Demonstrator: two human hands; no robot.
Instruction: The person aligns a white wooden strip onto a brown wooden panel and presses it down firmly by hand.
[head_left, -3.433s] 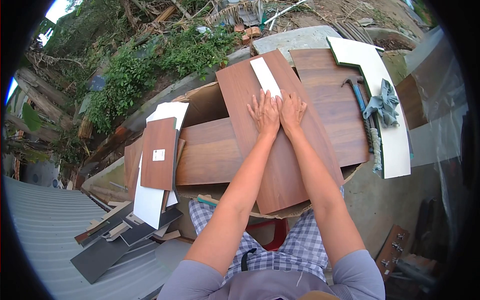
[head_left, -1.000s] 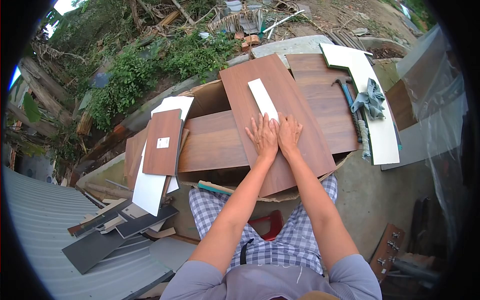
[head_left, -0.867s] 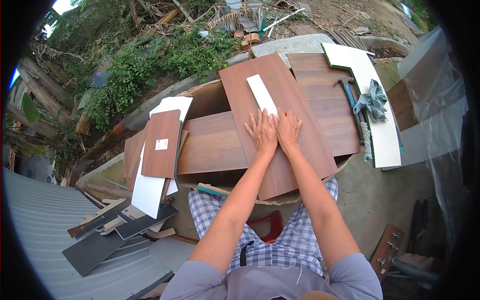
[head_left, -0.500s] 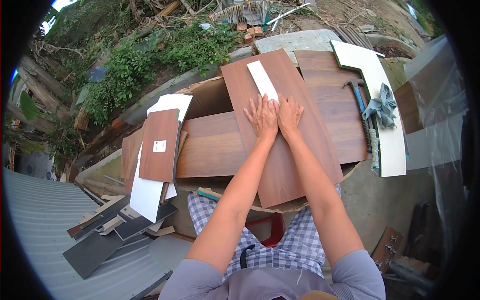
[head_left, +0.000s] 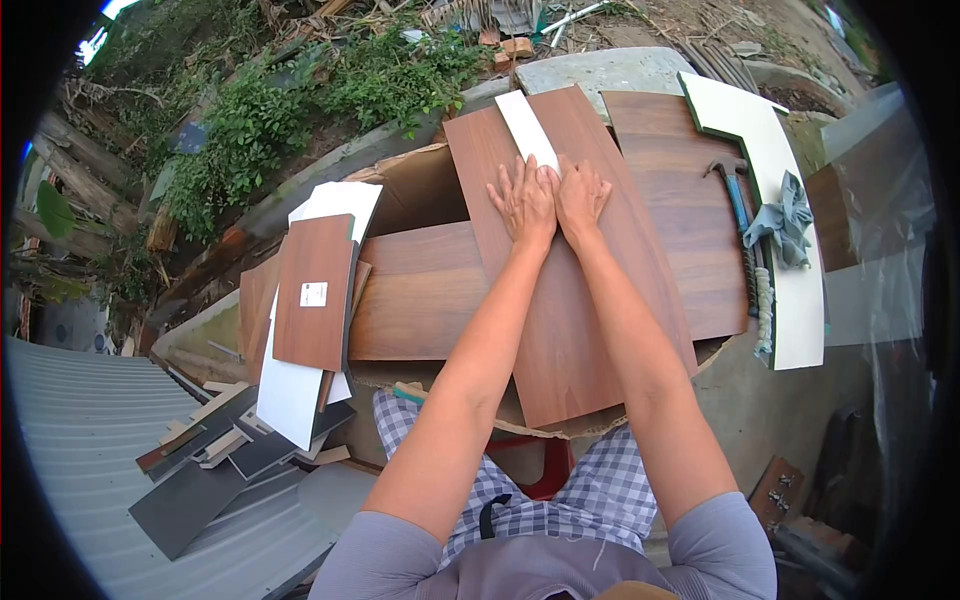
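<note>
A long brown wood-grain board (head_left: 580, 330) lies at a slant in front of me, on top of other brown boards (head_left: 420, 290). On its upper part rests a narrow white strip (head_left: 524, 124). My left hand (head_left: 526, 205) lies flat on the board with fingers spread, at the strip's lower end. Beside it, my right hand (head_left: 580, 195) also lies with its fingers apart, thumbs close together. Both hands cover the strip's lower end. Neither hand is wrapped round anything.
At right, a hammer (head_left: 738, 220) and a grey-blue cloth (head_left: 783, 222) lie by a notched white panel (head_left: 800, 310). Stacked panels (head_left: 315, 290) stand at left, above dark offcuts (head_left: 190, 500) on corrugated metal sheeting (head_left: 90, 430). A red stool (head_left: 553, 470) shows below.
Both hands and the white strip have shifted slightly up toward the far end of the board. The view has moved a little.
</note>
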